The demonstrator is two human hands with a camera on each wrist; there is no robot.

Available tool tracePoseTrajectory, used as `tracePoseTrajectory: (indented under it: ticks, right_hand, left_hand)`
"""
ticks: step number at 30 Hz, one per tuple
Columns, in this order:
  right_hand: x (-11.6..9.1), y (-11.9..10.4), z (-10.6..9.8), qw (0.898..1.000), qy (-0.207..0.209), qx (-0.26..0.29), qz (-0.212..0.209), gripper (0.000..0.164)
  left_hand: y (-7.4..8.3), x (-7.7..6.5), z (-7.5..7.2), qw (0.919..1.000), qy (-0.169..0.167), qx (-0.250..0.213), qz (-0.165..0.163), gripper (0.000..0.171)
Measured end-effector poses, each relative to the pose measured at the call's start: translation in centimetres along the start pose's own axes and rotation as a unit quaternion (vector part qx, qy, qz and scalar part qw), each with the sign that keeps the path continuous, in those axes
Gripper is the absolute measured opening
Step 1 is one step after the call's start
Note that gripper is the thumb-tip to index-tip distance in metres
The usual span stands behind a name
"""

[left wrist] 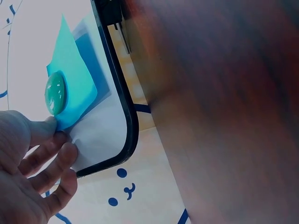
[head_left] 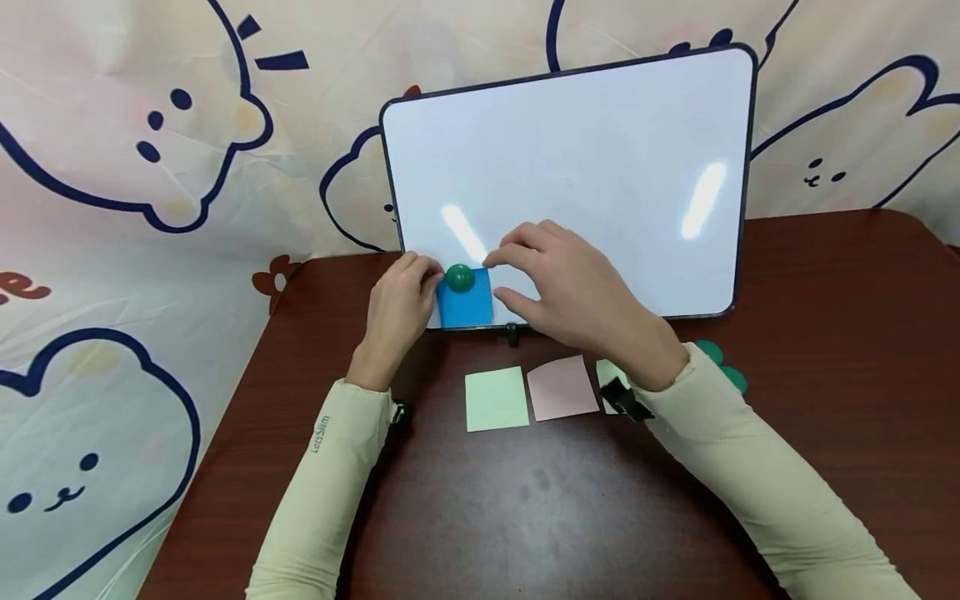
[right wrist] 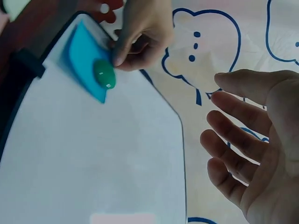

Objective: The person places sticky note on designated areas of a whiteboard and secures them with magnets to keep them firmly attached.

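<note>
A blue sticky note [head_left: 467, 308] lies against the lower left of the white board [head_left: 600, 158], its lower part standing away from the surface. Near the note's top edge sits a round green magnet [head_left: 459, 277]. My left hand [head_left: 400, 300] pinches the note's upper left corner between thumb and fingers, as the left wrist view shows, with the magnet [left wrist: 55, 93] just beside the thumb. To the right of the note, my right hand [head_left: 566, 283] hovers with loosely bent, spread fingers. In the right wrist view that hand [right wrist: 261, 135] holds nothing.
A light green sticky note [head_left: 497, 400] and a pink one [head_left: 562, 389] lie on the brown table [head_left: 540, 508]. Another pale green note [head_left: 609, 375] is partly hidden by the right wrist. Green magnets [head_left: 733, 379] show beside the right sleeve. A patterned cloth [head_left: 337, 50] hangs behind.
</note>
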State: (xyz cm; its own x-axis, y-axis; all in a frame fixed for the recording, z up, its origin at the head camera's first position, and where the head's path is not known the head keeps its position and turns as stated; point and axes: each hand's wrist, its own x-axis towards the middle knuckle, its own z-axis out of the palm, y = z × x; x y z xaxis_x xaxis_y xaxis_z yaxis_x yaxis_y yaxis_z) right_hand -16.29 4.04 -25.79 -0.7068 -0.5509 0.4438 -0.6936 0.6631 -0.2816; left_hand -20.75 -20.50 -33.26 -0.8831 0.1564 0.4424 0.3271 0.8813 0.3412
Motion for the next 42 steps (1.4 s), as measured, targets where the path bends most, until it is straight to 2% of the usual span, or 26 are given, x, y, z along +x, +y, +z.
tracePoseTrajectory:
  ticks: [10, 16, 19, 24, 28, 31, 34, 35, 39, 42]
  right_hand:
    - [-3.7, 2.7, -0.1, 1.000, -0.020, -0.017, 0.000, 0.025]
    - [-6.8, 4.8, -0.2, 0.999, -0.038, -0.034, -0.007, 0.022]
    - [-8.4, 5.9, -0.2, 0.998, -0.042, -0.046, -0.018, 0.022]
    - [-11.0, 7.8, 0.0, 0.995, -0.041, -0.075, -0.045, 0.022]
    - [-12.3, 8.9, 0.2, 0.992, -0.032, -0.099, -0.076, 0.023]
    - [-13.0, 9.5, 0.4, 0.984, -0.018, -0.124, -0.125, 0.026]
    - [-13.7, 9.8, 0.5, 0.971, -0.006, -0.155, -0.182, 0.017]
    - [-13.9, 9.9, 0.6, 0.967, -0.005, -0.163, -0.197, 0.020]
    - [-14.9, 10.2, 0.5, 0.958, -0.007, -0.177, -0.227, 0.057]
    - [-15.5, 10.6, 0.3, 0.958, -0.014, -0.180, -0.224, 0.061]
  left_hand:
    - [0.3, 0.0, -0.2, 0.9999, 0.008, 0.007, 0.009, 0.017]
    - [1.1, -0.3, -1.0, 0.9994, 0.014, 0.023, 0.023, 0.016]
    - [1.8, -0.8, -1.7, 0.9986, 0.007, 0.031, 0.042, 0.015]
    - [3.1, -2.2, -2.6, 0.9952, -0.029, 0.032, 0.088, 0.015]
    - [3.7, -3.1, -2.8, 0.9914, -0.044, 0.032, 0.119, 0.015]
    - [3.8, -3.7, -2.8, 0.9892, -0.061, 0.026, 0.130, 0.014]
    - [3.9, -4.3, -2.7, 0.9872, -0.099, 0.013, 0.124, 0.014]
    - [3.8, -4.5, -2.7, 0.9859, -0.114, 0.007, 0.123, 0.015]
    - [3.9, -5.4, -2.5, 0.9769, -0.183, -0.003, 0.111, 0.017]
    - [4.0, -5.7, -2.3, 0.9681, -0.223, 0.013, 0.114, 0.019]
